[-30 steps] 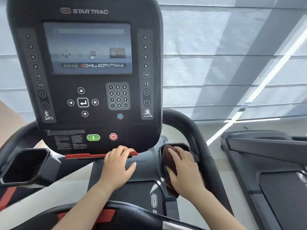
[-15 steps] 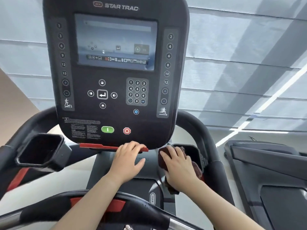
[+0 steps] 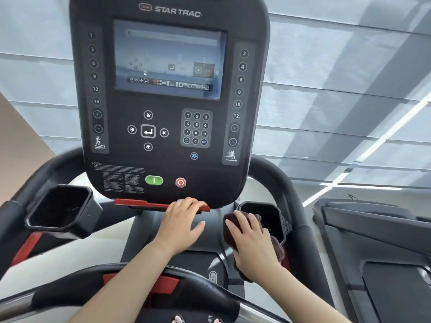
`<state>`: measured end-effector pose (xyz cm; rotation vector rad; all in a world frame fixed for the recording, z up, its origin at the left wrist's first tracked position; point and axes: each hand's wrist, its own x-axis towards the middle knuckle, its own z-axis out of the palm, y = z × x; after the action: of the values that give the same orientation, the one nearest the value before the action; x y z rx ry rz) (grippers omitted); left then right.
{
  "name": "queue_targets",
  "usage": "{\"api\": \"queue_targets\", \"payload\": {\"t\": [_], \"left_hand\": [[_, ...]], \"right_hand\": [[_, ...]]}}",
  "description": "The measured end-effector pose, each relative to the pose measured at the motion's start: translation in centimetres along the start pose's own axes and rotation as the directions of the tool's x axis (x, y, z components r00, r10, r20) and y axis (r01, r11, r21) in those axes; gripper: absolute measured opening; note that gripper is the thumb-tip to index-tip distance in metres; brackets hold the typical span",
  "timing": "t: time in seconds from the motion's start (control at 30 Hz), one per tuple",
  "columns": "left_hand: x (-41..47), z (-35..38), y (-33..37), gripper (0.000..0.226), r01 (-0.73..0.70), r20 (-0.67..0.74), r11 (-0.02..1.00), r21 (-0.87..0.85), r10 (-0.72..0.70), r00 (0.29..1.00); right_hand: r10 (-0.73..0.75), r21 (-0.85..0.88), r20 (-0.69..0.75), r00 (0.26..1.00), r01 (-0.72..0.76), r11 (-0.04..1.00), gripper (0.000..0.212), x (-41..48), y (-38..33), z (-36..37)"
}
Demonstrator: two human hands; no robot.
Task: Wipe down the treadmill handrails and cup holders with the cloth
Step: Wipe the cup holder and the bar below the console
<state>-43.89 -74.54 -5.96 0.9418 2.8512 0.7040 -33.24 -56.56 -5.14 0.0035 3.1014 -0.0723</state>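
maroon cloth (image 3: 229, 231) sits bunched under the right hand (image 3: 253, 244), pressed flat-fingered against the inner rim of the right cup holder (image 3: 276, 213), with some of it hanging below the wrist. the left hand (image 3: 180, 226) lies open, fingers loosely spread, on the grey housing just under the red safety strip (image 3: 140, 203), apparently bracing. to do this step well, i'd fold the slack into the palm, push the cloth down into the cup and run it round the walls and floor, not only the lip. the left cup holder (image 3: 60, 207) and the curved handrail (image 3: 293, 206) beyond look untouched, and the console (image 3: 168, 101) buttons are best avoided.
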Motion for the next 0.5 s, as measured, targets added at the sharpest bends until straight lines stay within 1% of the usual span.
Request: {"api": "queue_targets", "payload": {"t": [0.1, 0.23, 0.33, 0.43, 0.5], "left_hand": [[0.0, -0.1, 0.0, 0.04, -0.002, 0.0, 1.0, -0.001, 0.002, 1.0], [-0.1, -0.2, 0.0, 0.042, -0.007, -0.008, 1.0, -0.024, 0.007, 1.0], [-0.5, -0.8, 0.1, 0.043, 0.016, -0.043, 0.996, -0.083, -0.02, 0.999], [-1.9, -1.7, 0.6, 0.039, 0.019, -0.089, 0.992, -0.121, -0.03, 0.996], [-3.1, -2.1, 1.0, 0.035, 0.012, -0.072, 0.993, -0.116, -0.02, 0.997]], "right_hand": [[0.019, 0.102, -0.115, 0.993, -0.007, 0.995, 0.076, -3.4, 2.3, 0.9], [0.118, 0.191, -0.224, 0.967, -0.075, 0.979, 0.081, -6.1, 6.4, 1.7], [0.17, 0.256, -0.277, 0.946, -0.098, 0.962, 0.074, -5.7, 6.7, 1.8], [0.271, 0.367, -0.343, 0.899, -0.137, 0.92, 0.066, -5.0, 5.8, 2.4], [0.332, 0.413, -0.357, 0.873, -0.172, 0.894, 0.064, -4.7, 5.1, 2.8]]}}
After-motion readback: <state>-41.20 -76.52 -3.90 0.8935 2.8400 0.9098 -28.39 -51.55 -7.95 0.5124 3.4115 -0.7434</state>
